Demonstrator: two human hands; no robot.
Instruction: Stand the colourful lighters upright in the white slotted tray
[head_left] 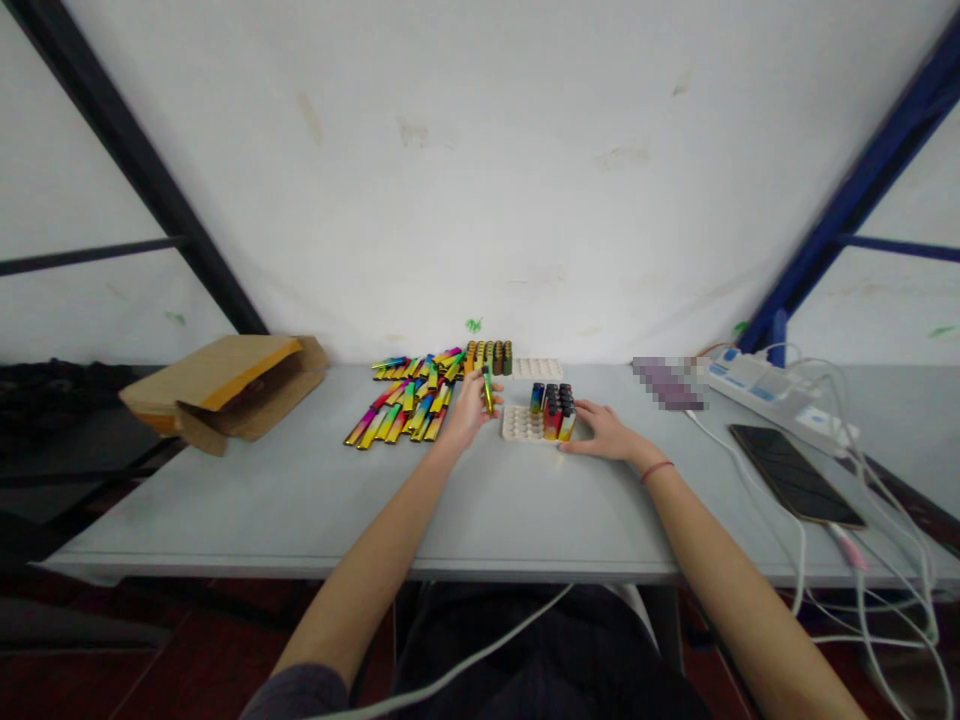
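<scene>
The slim rainbow-coloured metallic stick (488, 390) stood almost upright in the left grip (469, 410), which was clenched around its lower part, just left of the white plastic socket tray (519, 428) and a little above the bench. The right grip (604, 432) lay released and flat on the grey bench (300, 500), its fingertips touching the tray's right side. A cluster of short rainbow pieces (553, 405) stood upright in the tray's right half; its left sockets were bare. Left of the held stick lay a loose pile of matching rainbow sticks (409, 400). Behind it stood a row of dark gold pieces (491, 355) beside a second white tray (537, 368). An open brown cardboard box (225, 390) lay far left. A white power strip (757, 385) and a black phone (795, 475) lay far right.
</scene>
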